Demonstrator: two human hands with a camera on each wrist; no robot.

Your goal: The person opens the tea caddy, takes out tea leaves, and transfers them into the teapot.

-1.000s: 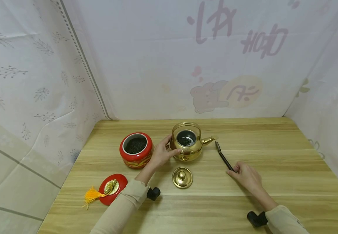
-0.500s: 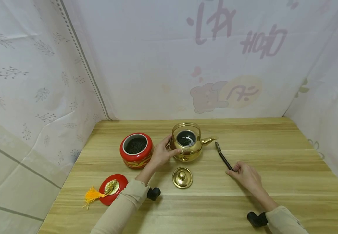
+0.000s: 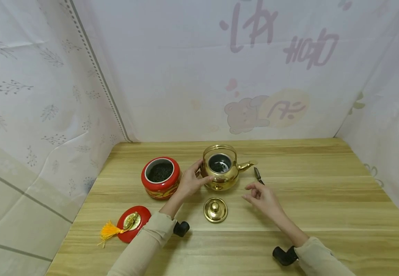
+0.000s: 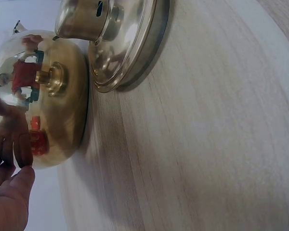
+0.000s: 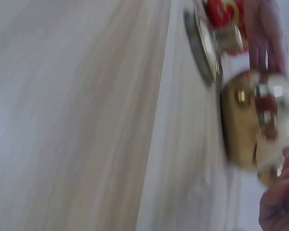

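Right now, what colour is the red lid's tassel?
The tassel is yellow-orange; it shows best in the head view.

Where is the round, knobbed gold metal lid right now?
In the head view, the lid lies on the pale wooden table, in front of the round gold metal teapot and left of the person's right hand.

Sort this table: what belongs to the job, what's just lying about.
Probably job-related:
Shiny gold metal teapot, held by left hand
Round gold metal lid
Round red jar of dark leaves
Slim black tool

Apparently lying about:
Round red lid with orange tassel
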